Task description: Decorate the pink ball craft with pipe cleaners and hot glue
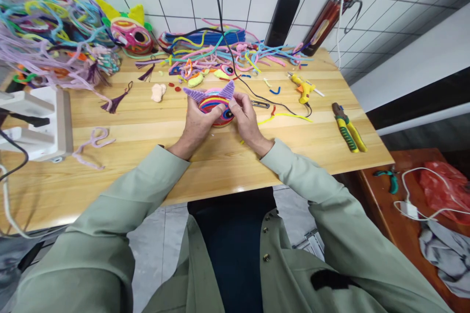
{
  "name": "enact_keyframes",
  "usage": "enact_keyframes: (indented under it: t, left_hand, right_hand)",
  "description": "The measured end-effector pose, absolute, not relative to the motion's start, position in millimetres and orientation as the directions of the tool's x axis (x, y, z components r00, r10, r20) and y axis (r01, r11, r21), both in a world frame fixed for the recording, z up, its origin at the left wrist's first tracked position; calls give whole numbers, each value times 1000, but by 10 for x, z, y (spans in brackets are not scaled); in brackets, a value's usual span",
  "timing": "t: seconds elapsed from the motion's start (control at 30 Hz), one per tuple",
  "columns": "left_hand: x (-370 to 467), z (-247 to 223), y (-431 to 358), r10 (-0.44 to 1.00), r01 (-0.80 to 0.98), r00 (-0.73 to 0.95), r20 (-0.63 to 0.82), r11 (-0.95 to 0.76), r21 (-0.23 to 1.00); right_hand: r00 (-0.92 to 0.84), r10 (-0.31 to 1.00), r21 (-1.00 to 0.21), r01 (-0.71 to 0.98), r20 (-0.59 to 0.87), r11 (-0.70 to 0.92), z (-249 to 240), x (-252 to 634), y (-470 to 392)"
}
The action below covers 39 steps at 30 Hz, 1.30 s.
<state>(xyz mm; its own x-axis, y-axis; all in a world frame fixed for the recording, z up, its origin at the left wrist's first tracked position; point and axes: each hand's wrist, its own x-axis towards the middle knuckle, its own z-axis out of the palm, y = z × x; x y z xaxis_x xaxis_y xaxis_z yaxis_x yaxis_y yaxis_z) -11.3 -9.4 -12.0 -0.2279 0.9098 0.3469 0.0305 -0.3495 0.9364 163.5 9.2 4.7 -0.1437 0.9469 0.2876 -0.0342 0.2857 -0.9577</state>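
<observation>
A pale wood desk runs across the view against a tiled wall. On its left, a tangled heap of fuzzy stems is cut off by the picture's edge, as is the white power strip nearer the person. A red flask leans at the back right, beside a dark phone.

The left hand grips a striped, purple-eared disc at mid-desk, thumb across its face; the right hand pinches its right edge. The thumbs cover part of the front, the underside is hidden, and whether it touches the wood I cannot tell.

Pliers and a yellow glue gun lie well to the right. A thin black cord crosses the loose stems behind the disc. Near the right hand lies a small metal clip; the smallest scraps are too blurred to name.
</observation>
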Motion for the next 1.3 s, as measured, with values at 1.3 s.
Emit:
enact_keyframes:
  t: [1.3]
  left_hand:
    - [-91, 32, -216, 923, 24, -166, 346, -347, 937]
  right_hand:
    - [-170, 636, -554, 359, 752, 751, 311, 1973, 54]
